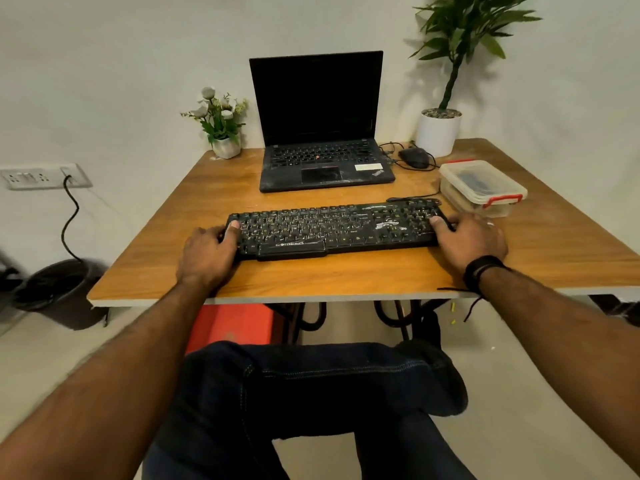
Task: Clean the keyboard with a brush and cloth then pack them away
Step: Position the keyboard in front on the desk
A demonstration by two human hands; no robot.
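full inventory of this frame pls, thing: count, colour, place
keyboard: 1, black, dusty, table front centre
laptop: 1, black, open, behind the keyboard
mouse: 1, black, right of the laptop
container: 1, clear with red clips, lid on, table right
flower pot: 1, white, table back left
potted plant: 1, green in a white pot, table back right
table: 1, wooden
bin: 1, dark, floor left
wall socket: 1, white, cable plugged in
red object: 1, under the table
left hand: grip on the keyboard's left end
right hand: grip on the keyboard's right end
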